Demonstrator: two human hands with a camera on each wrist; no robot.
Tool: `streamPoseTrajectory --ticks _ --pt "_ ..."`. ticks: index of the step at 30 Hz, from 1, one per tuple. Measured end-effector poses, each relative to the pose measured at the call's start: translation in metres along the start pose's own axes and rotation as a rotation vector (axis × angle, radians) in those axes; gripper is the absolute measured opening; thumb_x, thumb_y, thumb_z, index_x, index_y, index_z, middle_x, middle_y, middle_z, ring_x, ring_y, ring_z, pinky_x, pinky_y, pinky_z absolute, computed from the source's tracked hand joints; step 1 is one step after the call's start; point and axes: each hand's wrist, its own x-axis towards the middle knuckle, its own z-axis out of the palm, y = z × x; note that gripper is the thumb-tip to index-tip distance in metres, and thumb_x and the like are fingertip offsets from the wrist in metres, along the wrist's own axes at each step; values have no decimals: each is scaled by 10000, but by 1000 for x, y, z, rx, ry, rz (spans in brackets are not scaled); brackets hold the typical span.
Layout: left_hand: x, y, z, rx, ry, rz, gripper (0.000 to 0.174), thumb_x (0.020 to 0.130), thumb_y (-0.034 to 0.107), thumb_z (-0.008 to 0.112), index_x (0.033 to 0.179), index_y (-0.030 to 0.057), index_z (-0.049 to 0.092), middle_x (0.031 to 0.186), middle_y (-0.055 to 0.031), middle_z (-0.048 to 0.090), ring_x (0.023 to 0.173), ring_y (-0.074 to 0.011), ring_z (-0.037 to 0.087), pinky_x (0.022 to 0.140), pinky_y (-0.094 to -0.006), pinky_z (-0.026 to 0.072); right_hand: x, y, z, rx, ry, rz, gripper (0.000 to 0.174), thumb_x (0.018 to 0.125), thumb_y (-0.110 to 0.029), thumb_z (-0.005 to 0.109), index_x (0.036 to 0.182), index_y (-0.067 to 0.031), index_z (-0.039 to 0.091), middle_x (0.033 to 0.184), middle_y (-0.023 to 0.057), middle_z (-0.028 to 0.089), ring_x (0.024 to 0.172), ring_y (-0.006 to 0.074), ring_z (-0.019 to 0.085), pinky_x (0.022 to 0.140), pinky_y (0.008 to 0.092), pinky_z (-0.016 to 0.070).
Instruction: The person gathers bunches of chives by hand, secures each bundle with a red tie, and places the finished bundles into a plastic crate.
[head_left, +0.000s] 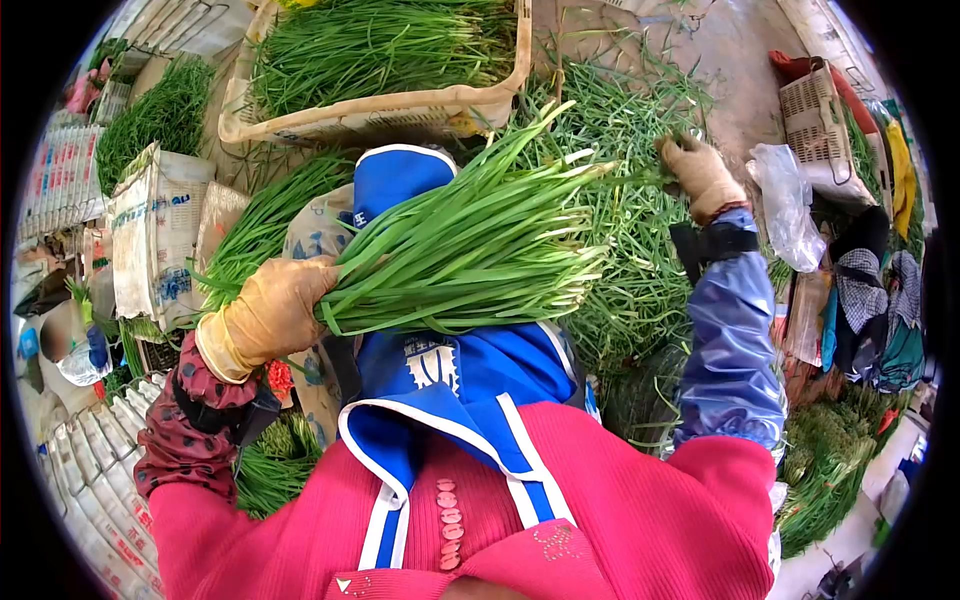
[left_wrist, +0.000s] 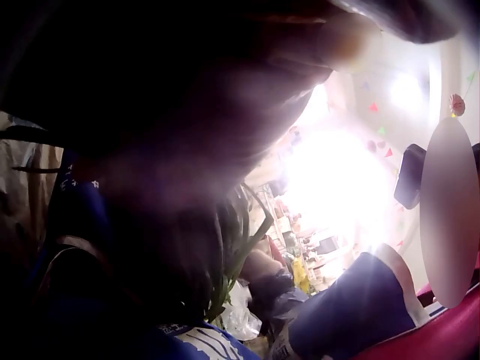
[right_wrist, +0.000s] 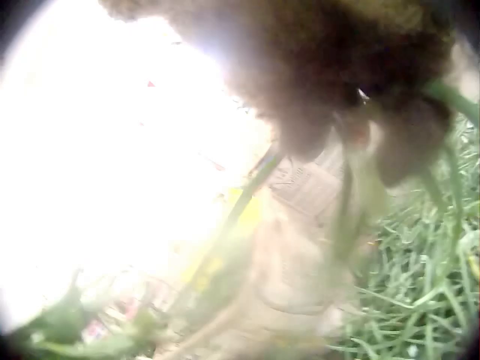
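Observation:
In the head view my left hand [head_left: 272,308], in a yellowish glove, grips a thick bunch of garlic chives [head_left: 455,245] by its leafy end. The pale cut stems of the bunch point right, over the blue apron [head_left: 470,370]. Off to the right, my gloved right hand [head_left: 700,175] is above the heap of loose leaves [head_left: 635,260], apart from the bunch. Its fingers pinch a few loose chive leaves [right_wrist: 349,202], blurred in the right wrist view. In the left wrist view the bunch is mostly a dark shape, with some leaves [left_wrist: 244,244] showing.
A large crate [head_left: 375,115] filled with chives stands ahead. More chives [head_left: 275,220] lie to the left, beside a white crate [head_left: 155,235]. At right are a clear plastic bag [head_left: 787,205], a beige basket [head_left: 815,115] and another chive pile [head_left: 825,465].

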Motion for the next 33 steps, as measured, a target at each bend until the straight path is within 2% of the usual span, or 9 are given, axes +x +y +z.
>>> streamPoseTrajectory --ticks 3,7,8,11,15,20,25,29,33 --pt "2 1 0 158 -56 12 539 728 128 697 1260 162 620 943 -147 640 822 -368 643 702 -431 529 -22 -40 7 -197 -291 -432 468 887 -370 653 1208 -31 625 1094 114 687 947 186 631 805 344 513" --pt "7 20 -12 362 -37 41 700 706 81 674 1372 262 551 1024 -136 627 773 -346 646 671 -423 529 -49 -63 67 -292 -417 -313 394 850 -322 680 1103 -21 678 943 157 718 828 253 672 784 363 522" --pt "8 23 -17 431 35 91 775 721 50 654 1416 355 497 1061 -130 615 724 -311 643 616 -401 528 -63 -73 70 -339 -304 -371 365 841 -320 684 1070 -37 694 908 177 716 832 302 681 770 381 529" --pt "6 36 -41 716 135 21 730 701 27 669 1367 306 564 1140 -182 614 861 -339 647 728 -415 543 -91 -76 72 -155 8 -372 299 890 -218 628 1149 -77 680 985 152 718 890 291 692 767 377 540" --pt "-10 9 -12 828 401 119 745 770 39 588 1397 431 499 1139 -195 596 650 -246 587 555 -335 516 -97 -37 73 90 123 -539 262 905 -92 594 1157 -103 665 958 125 718 885 242 698 753 327 550" --pt "-37 -7 67 796 296 -92 740 786 44 581 1389 464 488 1256 -241 546 682 -264 588 583 -355 525 -82 40 99 -251 41 -397 228 896 -159 599 1114 -129 658 973 168 685 912 368 652 778 409 522" --pt "-52 -9 107 778 370 -173 734 781 31 583 1370 463 508 1308 -269 514 725 -315 609 607 -389 544 -6 110 70 -97 139 -91 238 964 -139 579 1160 -31 660 973 55 725 723 103 624 627 228 493" --pt "-54 -11 124 725 392 -214 726 772 18 604 1350 451 531 1349 -267 489 824 -376 636 664 -411 564 -41 40 31 264 63 40 203 994 -229 537 1019 -85 678 808 -13 662 639 76 578 546 229 453" --pt "-50 -16 135 631 507 -164 704 797 16 622 1343 452 530 1358 -249 479 1078 -500 579 754 -476 571 -70 12 42 371 -389 66 267 977 -272 569 1180 -111 638 972 -12 681 834 102 632 616 272 495"
